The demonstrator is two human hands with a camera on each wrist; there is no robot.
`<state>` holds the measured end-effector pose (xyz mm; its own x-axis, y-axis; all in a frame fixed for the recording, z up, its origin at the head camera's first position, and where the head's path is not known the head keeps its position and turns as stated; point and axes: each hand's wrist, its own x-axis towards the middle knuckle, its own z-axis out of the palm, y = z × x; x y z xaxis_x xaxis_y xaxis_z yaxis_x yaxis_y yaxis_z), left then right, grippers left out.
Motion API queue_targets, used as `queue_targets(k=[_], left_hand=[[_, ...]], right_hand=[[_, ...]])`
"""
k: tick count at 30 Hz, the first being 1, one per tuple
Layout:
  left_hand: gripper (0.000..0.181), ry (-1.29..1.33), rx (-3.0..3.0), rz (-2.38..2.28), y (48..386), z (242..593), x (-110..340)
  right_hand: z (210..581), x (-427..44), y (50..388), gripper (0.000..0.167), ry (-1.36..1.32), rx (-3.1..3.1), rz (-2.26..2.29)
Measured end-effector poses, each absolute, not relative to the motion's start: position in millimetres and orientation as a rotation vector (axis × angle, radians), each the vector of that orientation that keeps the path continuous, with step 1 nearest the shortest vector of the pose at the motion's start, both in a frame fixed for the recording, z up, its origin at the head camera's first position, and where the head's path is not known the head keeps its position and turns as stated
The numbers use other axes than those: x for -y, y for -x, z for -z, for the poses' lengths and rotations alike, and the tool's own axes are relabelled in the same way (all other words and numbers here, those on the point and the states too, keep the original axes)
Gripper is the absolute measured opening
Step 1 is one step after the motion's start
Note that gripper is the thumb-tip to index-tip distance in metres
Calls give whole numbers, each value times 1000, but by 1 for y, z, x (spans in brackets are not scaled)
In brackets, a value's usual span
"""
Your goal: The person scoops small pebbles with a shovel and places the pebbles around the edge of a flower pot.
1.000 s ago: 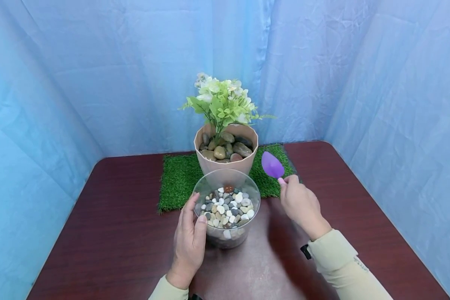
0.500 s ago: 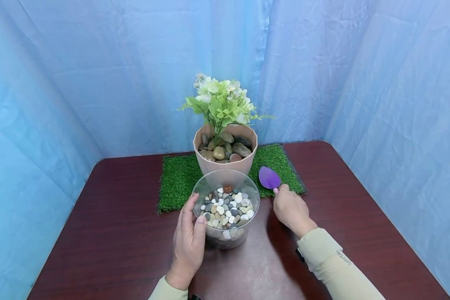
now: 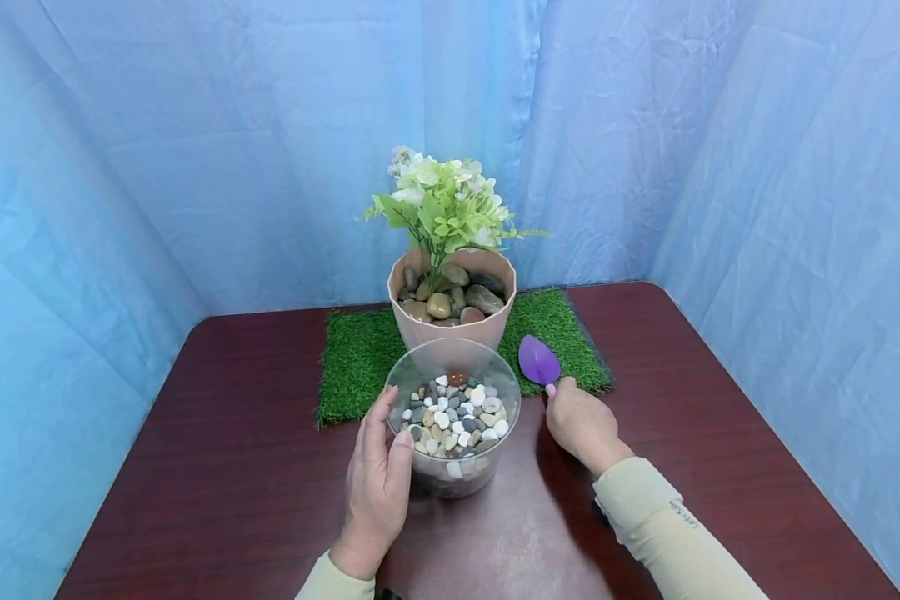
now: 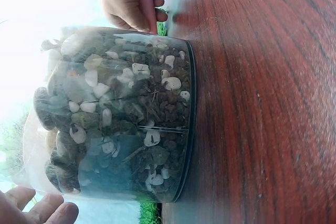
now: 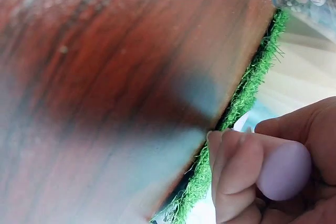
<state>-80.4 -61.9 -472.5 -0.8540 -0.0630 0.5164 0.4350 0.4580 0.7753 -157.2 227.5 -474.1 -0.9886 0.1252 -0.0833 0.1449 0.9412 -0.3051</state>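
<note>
My right hand (image 3: 583,421) grips the handle of a small purple trowel (image 3: 539,361), its blade up over the green turf mat; in the right wrist view the fingers curl round the pale handle (image 5: 286,170). My left hand (image 3: 377,483) rests against the left side of a clear plastic pot (image 3: 450,354), fingers and thumb fairly straight near its rim. White, grey and tan pebbles (image 3: 450,417) fill much of that pot. Through its wall, the left wrist view shows dark material among white pebbles (image 4: 170,83).
Behind the clear pot, a beige planter (image 3: 450,333) stands on the turf mat (image 3: 356,358), with large stones and a white-flowered plant (image 3: 450,204). The dark red wooden table (image 3: 232,467) has blue curtains (image 3: 270,150) round it.
My right hand has moved left and down with the trowel, closer to the clear pot. In the last half second the trowel has shifted only slightly. My left hand has stayed put.
</note>
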Motion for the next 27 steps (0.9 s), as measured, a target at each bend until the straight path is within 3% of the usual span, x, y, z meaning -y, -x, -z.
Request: queue_targets(k=[27], left_hand=[[59,314,2230,1386,80,473,62]], right_hand=[[487,-222,160,36,-305,-3032,328]])
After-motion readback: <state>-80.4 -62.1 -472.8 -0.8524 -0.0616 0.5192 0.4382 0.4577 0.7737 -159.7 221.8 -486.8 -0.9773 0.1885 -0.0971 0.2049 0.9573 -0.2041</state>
